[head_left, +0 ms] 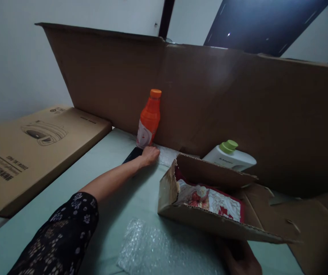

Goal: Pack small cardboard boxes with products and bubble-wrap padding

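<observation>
A pale green tabletop (115, 160) stands against a plain white wall (23, 57). A tall sheet of brown cardboard (238, 99) stands along its far edge, and above it a dark panel (255, 26) catches small glints of light.

Your left arm: short sleeve (63, 236) of dark, near-black fabric, printed all over with small pale flowers and dots, hem ending near the elbow; forearm bare below it, no watch or band visible. Your left hand (150, 155): bare, ungloved. Your right hand (242, 259): bare, only partly in view, in shadow.
</observation>
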`<state>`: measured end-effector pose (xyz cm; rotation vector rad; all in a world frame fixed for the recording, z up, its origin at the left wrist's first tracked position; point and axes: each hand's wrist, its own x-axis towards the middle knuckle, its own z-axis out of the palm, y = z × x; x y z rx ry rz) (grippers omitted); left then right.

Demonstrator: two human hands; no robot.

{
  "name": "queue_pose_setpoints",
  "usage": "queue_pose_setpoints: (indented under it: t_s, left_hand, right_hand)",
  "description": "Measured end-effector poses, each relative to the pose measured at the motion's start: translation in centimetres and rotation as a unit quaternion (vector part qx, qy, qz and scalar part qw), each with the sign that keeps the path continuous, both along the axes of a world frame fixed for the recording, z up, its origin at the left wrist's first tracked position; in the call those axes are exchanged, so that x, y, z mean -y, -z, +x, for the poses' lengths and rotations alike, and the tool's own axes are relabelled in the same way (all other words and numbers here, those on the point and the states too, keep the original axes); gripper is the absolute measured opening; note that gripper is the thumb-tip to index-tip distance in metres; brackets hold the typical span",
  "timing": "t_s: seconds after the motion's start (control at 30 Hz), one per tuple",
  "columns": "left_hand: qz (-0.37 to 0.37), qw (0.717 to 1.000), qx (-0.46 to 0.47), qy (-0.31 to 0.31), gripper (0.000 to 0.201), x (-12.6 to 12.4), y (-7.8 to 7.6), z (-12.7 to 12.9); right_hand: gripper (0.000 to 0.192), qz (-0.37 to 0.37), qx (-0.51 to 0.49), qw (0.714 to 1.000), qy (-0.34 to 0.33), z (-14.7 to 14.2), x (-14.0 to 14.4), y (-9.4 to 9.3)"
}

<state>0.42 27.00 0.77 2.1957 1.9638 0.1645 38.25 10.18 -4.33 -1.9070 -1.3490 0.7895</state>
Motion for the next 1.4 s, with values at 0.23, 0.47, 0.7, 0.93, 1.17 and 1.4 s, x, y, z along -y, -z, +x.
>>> queue_pose_setpoints:
  t_s: [0.23,0.47,0.7,0.93,1.17,1.4]
  left_hand:
    - [0.019,1.0,-0.019,-0.014,0.037,1.0,-2.4,-1.8]
    - [0.0,1.0,-0.011,-0.002,0.037,2.0,-0.3,0.0]
    - [-0.018,1.0,-0.009,-0.024,0.038,0.4,0.2,0.3]
    - [0.002,0.997,-0.001,-0.073,0.037,1.7,-4.9,-0.9]
    - [0.1,0.99,0.02,-0.093,0.014,16.8,-7.9,-4.6]
    - [0.148,0.937,0.275,-0.156,0.013,29.7,-8.2,-8.6]
  right_hand:
    - [0.063,0.024,-0.026,0.999,-0.025,-1.3,0.2,-0.7]
    - [0.051,0.075,-0.05,0.993,-0.07,-2.2,0.4,-1.5]
    - [0.056,0.067,-0.052,0.995,-0.053,-1.4,0.3,-0.4]
    - [0.058,0.056,-0.048,0.995,-0.066,-1.1,0.1,-0.2]
    - [0.053,0.097,-0.064,0.99,-0.081,-1.4,-0.3,-0.5]
    - [0.063,0.065,-0.026,0.994,-0.087,-0.2,0.6,-4.6]
